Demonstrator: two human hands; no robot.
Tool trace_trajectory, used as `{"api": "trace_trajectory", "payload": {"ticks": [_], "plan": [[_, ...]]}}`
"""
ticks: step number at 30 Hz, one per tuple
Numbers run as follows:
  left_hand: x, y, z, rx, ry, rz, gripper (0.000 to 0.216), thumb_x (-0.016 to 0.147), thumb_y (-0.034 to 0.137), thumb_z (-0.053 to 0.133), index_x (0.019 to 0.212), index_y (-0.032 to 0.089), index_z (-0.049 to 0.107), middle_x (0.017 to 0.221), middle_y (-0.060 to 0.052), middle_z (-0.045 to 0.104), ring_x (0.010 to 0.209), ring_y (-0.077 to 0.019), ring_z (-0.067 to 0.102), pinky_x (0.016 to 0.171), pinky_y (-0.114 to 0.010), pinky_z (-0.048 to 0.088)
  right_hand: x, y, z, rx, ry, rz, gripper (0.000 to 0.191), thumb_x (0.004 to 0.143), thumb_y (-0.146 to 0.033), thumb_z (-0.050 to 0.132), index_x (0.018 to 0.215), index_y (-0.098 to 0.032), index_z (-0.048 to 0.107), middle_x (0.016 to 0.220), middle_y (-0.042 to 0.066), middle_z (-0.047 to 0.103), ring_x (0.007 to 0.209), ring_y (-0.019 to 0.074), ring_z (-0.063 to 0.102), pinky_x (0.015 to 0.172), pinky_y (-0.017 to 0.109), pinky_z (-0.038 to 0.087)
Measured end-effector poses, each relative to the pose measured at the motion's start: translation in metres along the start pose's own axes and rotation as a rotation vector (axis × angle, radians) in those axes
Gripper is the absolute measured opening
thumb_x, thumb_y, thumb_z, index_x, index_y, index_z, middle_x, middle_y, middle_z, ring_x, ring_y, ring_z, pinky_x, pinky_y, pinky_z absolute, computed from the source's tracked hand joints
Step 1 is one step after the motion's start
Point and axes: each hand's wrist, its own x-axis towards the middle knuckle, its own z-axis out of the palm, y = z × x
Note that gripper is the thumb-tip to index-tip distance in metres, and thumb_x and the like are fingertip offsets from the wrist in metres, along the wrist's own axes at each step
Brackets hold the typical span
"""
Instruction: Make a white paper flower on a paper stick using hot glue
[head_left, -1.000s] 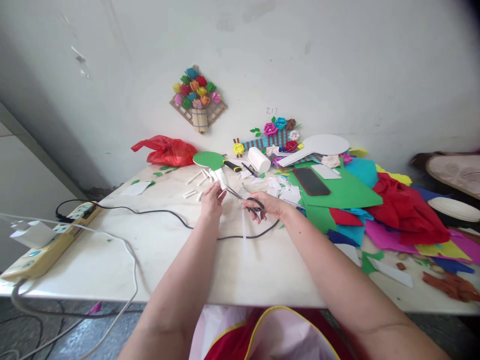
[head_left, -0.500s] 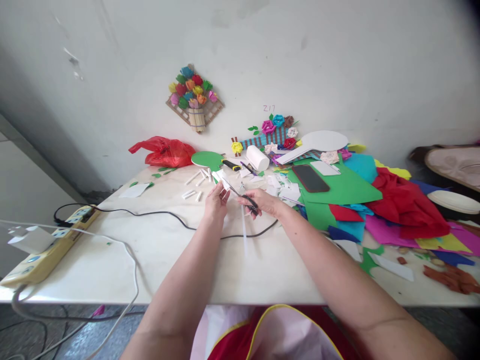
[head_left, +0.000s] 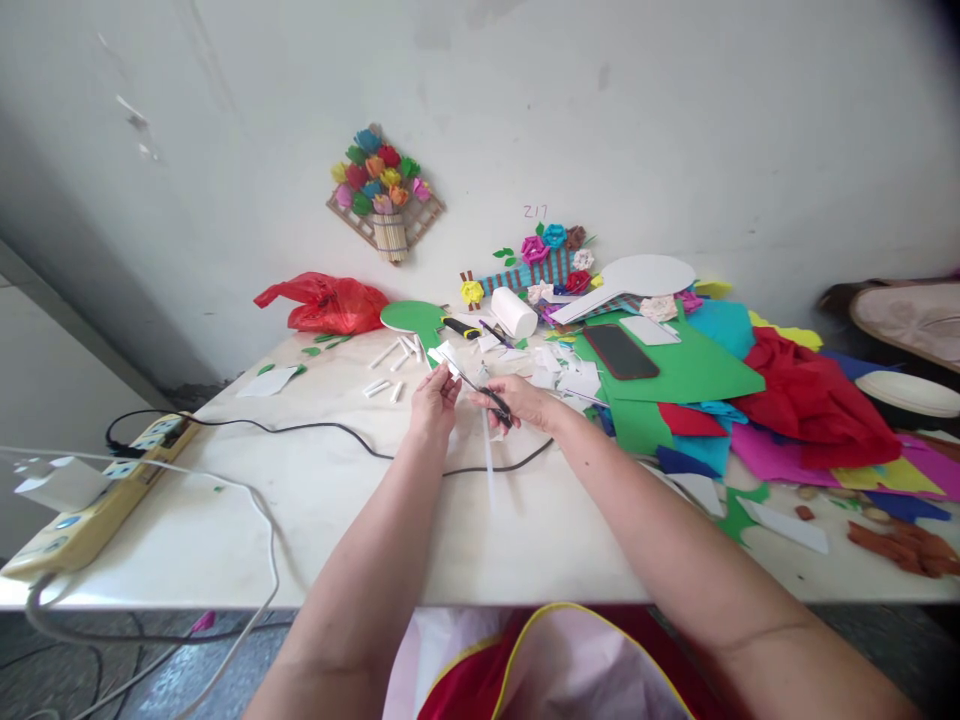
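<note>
My left hand [head_left: 435,400] pinches a small piece of white paper [head_left: 444,354] over the middle of the table. My right hand [head_left: 517,403] is closed round the black handles of a pair of scissors [head_left: 499,404], whose blades lie against the paper. Beneath my hands a translucent glue stick [head_left: 489,470] points toward me; its far end is hidden. Several short white rolls [head_left: 377,387] lie to the left of my fingers. White paper scraps [head_left: 574,378] are scattered beyond my right hand.
A black cable [head_left: 322,426] crosses the table to a power strip [head_left: 97,510] at left. A phone [head_left: 621,352] lies on green sheet [head_left: 697,370] at right, beside crumpled red paper [head_left: 810,400]. A yellow-black cutter [head_left: 461,328] and a red bag [head_left: 330,303] are behind.
The scissors' handles have shifted slightly left and drawn closer together, with the blades still at the paper. My left hand keeps its hold nearly in place. The view has tilted a little.
</note>
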Motion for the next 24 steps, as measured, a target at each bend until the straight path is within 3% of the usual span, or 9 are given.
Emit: {"api": "trace_trajectory", "payload": {"ticks": [5, 24], "plan": [[-0.0031, 0.0037, 0.0005, 0.052, -0.048, 0.000, 0.010, 0.063, 0.012, 0.070, 0.069, 0.012, 0.061, 0.053, 0.004, 0.053, 0.047, -0.0044, 0.049, 0.062, -0.022, 0.048, 0.0021, 0.0064, -0.0049, 0.005, 0.010, -0.022, 0.045, 0.067, -0.059, 0.059, 0.069, -0.015, 0.050, 0.050, -0.001, 0.057, 0.035, 0.0058, 0.046, 0.029, 0.015, 0.027], [-0.0012, 0.0002, -0.0009, 0.071, -0.059, 0.019, 0.010, 0.063, 0.013, 0.070, 0.070, 0.012, 0.062, 0.056, 0.001, 0.057, 0.053, -0.0078, 0.055, 0.067, -0.024, 0.049, 0.0002, 0.0071, -0.0055, 0.035, 0.009, -0.016, 0.044, 0.067, -0.058, 0.060, 0.069, -0.015, 0.049, 0.049, -0.001, 0.056, 0.036, 0.0062, 0.050, 0.029, 0.014, 0.026]]}}
